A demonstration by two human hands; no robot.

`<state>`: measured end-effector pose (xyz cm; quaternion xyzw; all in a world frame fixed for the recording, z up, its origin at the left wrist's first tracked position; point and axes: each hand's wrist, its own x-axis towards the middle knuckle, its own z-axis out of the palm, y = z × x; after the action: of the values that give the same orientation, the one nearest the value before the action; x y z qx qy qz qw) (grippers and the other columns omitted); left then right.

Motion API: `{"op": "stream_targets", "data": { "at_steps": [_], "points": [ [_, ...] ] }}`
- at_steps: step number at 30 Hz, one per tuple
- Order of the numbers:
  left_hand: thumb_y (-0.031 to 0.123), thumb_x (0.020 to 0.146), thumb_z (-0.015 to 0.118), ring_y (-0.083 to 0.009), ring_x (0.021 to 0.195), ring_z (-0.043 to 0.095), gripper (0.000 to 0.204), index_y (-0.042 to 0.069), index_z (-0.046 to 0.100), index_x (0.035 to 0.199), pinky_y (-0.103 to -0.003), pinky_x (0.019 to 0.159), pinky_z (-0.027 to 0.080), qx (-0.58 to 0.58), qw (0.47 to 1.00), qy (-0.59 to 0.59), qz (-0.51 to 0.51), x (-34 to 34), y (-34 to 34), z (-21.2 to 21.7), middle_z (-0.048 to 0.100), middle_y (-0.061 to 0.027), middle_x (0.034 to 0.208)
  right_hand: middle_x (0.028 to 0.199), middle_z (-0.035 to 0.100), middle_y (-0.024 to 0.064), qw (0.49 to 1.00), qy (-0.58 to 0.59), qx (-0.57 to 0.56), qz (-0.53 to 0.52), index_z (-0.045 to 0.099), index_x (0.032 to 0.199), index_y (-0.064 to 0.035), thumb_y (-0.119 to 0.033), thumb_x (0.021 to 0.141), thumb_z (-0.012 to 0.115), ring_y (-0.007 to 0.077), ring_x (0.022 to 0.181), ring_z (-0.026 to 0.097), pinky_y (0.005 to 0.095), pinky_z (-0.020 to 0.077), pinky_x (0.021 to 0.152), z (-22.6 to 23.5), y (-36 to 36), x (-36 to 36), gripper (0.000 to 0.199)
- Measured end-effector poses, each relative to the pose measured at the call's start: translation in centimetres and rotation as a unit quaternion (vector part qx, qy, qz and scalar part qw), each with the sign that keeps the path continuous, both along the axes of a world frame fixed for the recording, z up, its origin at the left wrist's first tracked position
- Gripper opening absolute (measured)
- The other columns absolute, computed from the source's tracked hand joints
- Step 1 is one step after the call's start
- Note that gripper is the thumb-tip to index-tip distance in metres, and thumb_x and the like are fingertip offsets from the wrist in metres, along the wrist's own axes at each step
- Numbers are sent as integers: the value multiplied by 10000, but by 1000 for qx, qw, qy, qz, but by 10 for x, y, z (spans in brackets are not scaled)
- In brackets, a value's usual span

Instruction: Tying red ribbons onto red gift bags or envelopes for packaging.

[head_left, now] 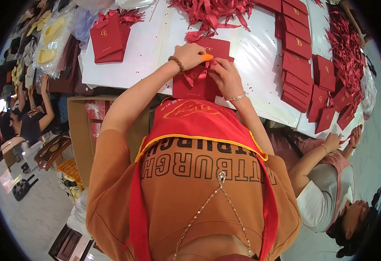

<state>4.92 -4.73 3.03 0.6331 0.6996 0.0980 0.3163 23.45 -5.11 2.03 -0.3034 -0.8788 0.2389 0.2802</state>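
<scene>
From my remote seat I see the left hand [189,57] and right hand [229,80] equally near the red ribbon [194,81], each grip seemingly pinching it, its loose length trailing toward the apron [199,119] over a flat red bag [186,92] on the desk [132,74].

Yellow slippers [53,31], cardboard box [80,141]
</scene>
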Motion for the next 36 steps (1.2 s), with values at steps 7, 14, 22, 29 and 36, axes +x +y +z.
{"op": "stream_targets", "data": {
  "at_steps": [7, 14, 22, 29, 36],
  "points": [
    [211, 748, 612, -55, 600, 492, 199, 29, 617, 668, -220, 563, 391, -88, 957, -269, 63, -14, 19, 12, 543, 15, 593, 914, 562, 162, 954, 60, -293, -20, 499, 995, -64, -81, 744, 614, 332, 695, 552, 352, 448, 617, -3, -12, -2, 278],
    [252, 826, 533, -60, 768, 510, 175, 124, 620, 908, -244, 704, 375, -42, 859, -463, 215, -58, 35, 7, 586, 17, 811, 809, 552, 103, 941, 46, -334, -24, 457, 1051, -64, -87, 742, 634, 144, 555, 460, 261, 389, 520, 3, -6, -7, 357],
    [159, 812, 582, -121, 828, 556, 349, 48, 476, 1126, -273, 702, 461, -31, 853, -480, 202, -47, -44, -27, 589, -67, 963, 1038, 550, 72, 925, 236, -277, -108, 468, 1065, -38, -83, 726, 658, 133, 831, 548, 231, 434, 740, 3, -3, -28, 391],
    [10, 723, 651, -134, 752, 581, 432, 8, 445, 1103, -263, 653, 489, 96, 824, -487, 273, -73, -58, 11, 595, -87, 922, 981, 539, 52, 847, 288, -446, -21, 481, 1039, -22, -78, 773, 624, 110, 891, 515, 225, 413, 790, 8, 9, -64, 307],
    [88, 691, 683, -172, 888, 558, 487, 52, 478, 1131, -276, 744, 448, 342, 773, -236, 480, -310, -48, -12, 590, -101, 948, 936, 534, 19, 826, 266, -495, -37, 471, 1109, -41, -99, 798, 602, 74, 782, 495, 209, 418, 699, 6, 6, -64, 342]
  ]
}}
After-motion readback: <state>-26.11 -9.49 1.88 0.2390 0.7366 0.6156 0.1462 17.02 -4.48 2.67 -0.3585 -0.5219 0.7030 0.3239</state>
